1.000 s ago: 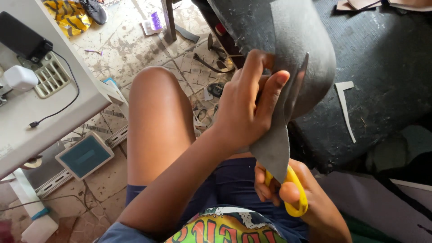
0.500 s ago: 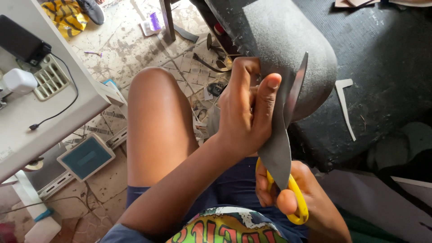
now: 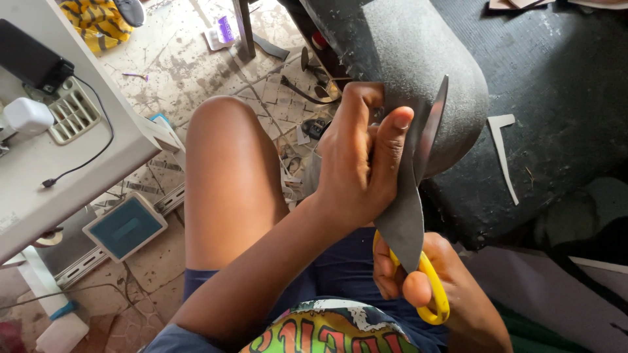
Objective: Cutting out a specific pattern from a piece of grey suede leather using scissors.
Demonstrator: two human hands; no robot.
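A dark grey, flexible foam sheet (image 3: 405, 78) was pinched in the left hand (image 3: 356, 163) over the lap, while yellow-handled scissors (image 3: 425, 287) were gripped in the right hand (image 3: 418, 287). The blades seemed hidden behind the sheet; a slipping pinch could have skewed the cut.

Scissor blades: hidden behind grey sheet (image 3: 402, 216); only yellow handles (image 3: 432, 287) show.
Right hand (image 3: 418, 287): fingers partly hidden by sheet and handles; wrist cut off at bottom edge.
Left hand (image 3: 360, 163): fingertips tucked behind sheet fold, not visible.
Sheet top: cut off by upper edge.
White machine table (image 3: 39, 176): cut off at left edge; black box (image 3: 29, 62) on it partly out of pic.
Yellow patterned cloth (image 3: 98, 23): cut by top edge.
Small floor bits near dark tool (image 3: 317, 127): too small to tell.
Pale strips, top right (image 3: 517, 3): cut off.
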